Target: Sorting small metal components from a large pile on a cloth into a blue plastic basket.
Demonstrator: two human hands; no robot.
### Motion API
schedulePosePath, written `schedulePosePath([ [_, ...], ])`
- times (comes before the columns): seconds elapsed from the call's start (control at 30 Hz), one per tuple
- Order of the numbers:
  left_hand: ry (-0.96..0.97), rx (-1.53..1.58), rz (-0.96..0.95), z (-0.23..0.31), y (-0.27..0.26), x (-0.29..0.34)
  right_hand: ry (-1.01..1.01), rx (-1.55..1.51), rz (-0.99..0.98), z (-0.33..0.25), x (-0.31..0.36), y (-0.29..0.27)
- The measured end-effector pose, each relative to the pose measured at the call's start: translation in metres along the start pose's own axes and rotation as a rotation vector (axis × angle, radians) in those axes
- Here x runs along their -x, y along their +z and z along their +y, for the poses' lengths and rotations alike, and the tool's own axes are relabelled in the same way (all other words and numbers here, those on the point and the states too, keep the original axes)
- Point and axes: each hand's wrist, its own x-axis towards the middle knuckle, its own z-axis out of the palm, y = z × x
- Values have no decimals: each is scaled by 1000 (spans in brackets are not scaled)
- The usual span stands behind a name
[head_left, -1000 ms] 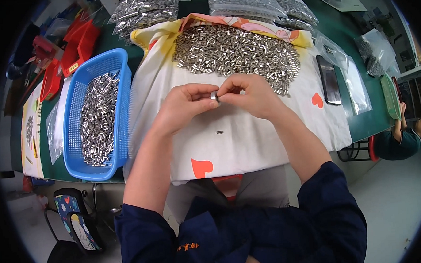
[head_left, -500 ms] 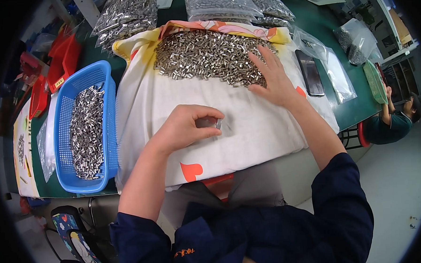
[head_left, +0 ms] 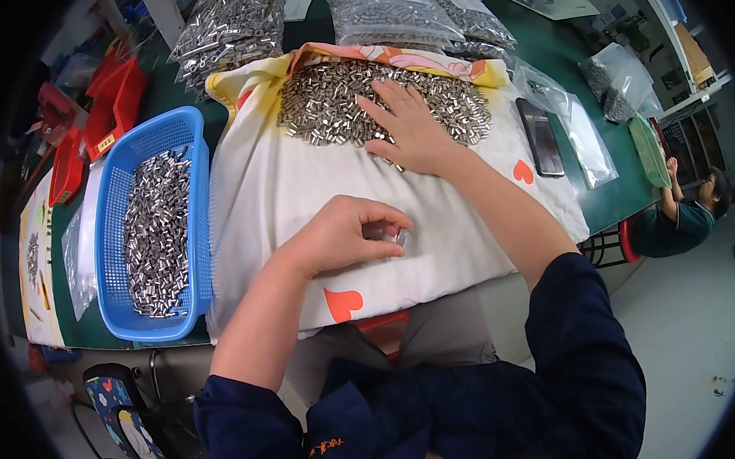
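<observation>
A heap of small silvery metal cylinders [head_left: 321, 108] lies spread along the far side of a white cloth [head_left: 256, 210] with red hearts. My right hand [head_left: 412, 133] rests with spread fingers on the near edge of this heap, palm down. Closer to me, my left hand [head_left: 343, 235] hovers over the bare cloth. Its thumb and forefinger pinch a small metal cylinder [head_left: 401, 236]. The other fingers of that hand curl behind and are partly hidden.
Left of the cloth stands a blue basket [head_left: 201, 237] with many such cylinders. Bulging bags of metal parts [head_left: 391, 19] line the back. A phone [head_left: 540, 136] and a clear bag [head_left: 589, 142] lie right. Red bins [head_left: 116, 101] are far left; a person [head_left: 683, 220] sits far right.
My right hand has slid left across the heap, fingers still spread. My left hand keeps its pinch and sits slightly further right and nearer me; the whole view has shifted a little.
</observation>
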Motion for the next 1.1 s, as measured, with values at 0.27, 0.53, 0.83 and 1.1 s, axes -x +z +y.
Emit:
schedulePosePath([
  [0.27,10,61,-55,-1,1,-1,15,102,-47,-12,-43,18],
  [0.53,-55,133,-120,-1,-5,5,282,-508,50,-29,-19,-47],
  [0.83,-106,323,-41,0,-10,-2,181,-250,-119,-32,22,-46],
  [1.1,-182,386,-39,-2,-11,0,112,-184,-76,-27,31,-31],
])
